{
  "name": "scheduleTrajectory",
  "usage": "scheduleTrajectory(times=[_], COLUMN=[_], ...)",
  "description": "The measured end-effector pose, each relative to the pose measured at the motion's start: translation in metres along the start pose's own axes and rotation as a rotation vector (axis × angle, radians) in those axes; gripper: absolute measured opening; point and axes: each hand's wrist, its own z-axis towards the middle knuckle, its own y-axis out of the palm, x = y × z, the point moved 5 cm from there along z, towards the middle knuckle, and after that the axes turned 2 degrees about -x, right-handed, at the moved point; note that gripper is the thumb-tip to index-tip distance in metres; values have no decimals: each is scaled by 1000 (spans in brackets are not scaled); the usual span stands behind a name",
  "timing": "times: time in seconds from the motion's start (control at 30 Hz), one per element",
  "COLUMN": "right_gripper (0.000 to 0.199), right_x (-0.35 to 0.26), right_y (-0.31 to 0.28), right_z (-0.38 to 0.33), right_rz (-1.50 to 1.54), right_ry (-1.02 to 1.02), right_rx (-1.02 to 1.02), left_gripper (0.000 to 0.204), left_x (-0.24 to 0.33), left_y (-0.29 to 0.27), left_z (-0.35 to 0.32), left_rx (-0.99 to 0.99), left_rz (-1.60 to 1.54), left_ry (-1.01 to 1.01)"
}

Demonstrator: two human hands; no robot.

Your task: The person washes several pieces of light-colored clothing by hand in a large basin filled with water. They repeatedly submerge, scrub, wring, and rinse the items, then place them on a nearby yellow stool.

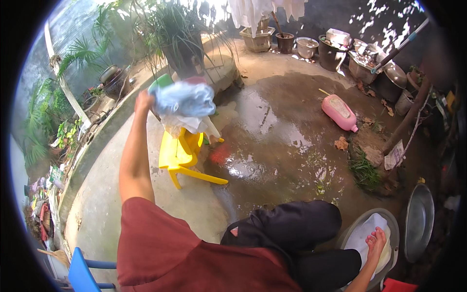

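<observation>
My left arm reaches far forward, and my left hand (144,101) is closed on the edge of a light blue cloth (187,99), which is smeared by motion. Below this cloth, a whitish cloth (182,122) lies on a small yellow plastic chair (176,151). A bit of a green plastic thing (160,82) shows behind the blue cloth; its kind is hidden. Near my right knee, my right hand (374,242) hovers over a round basin (395,228), its fingers loosely curled and apart, holding nothing visible. A white cloth (362,233) lies in the basin.
The ground (282,160) is wet with puddles. A pink plastic bottle (339,113) lies at the right. A metal basin (419,223) stands beside the round one. Several pots (307,47) line the far wall. A blue chair (82,272) is at lower left, and a curb (92,165) runs along the left.
</observation>
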Motion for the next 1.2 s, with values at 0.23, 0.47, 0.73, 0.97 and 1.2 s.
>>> scheduleTrajectory(times=[0.23, 0.47, 0.73, 0.97, 1.2], right_gripper=[25, 26, 25, 27, 28], right_x=[-19, -10, -12, -28, -16], right_y=[-19, -51, -66, -44, -79], right_z=[-6, -13, -22, -20, -22], right_rz=[-37, -26, -13, -63, 23], right_ry=[-14, 9, 53, -8, 35], right_rx=[37, 121, 177, 68, 152], left_gripper=[41, 57, 39, 40, 68], left_x=[-49, 75, 149, 147, 163], left_y=[74, 24, 10, 8, -16], left_z=[-47, -89, -143, -140, -109], left_rx=[-341, -58, 296, 172, 179], left_rz=[-761, -164, 259, 173, 213], left_ry=[-208, 380, 670, 572, 466])
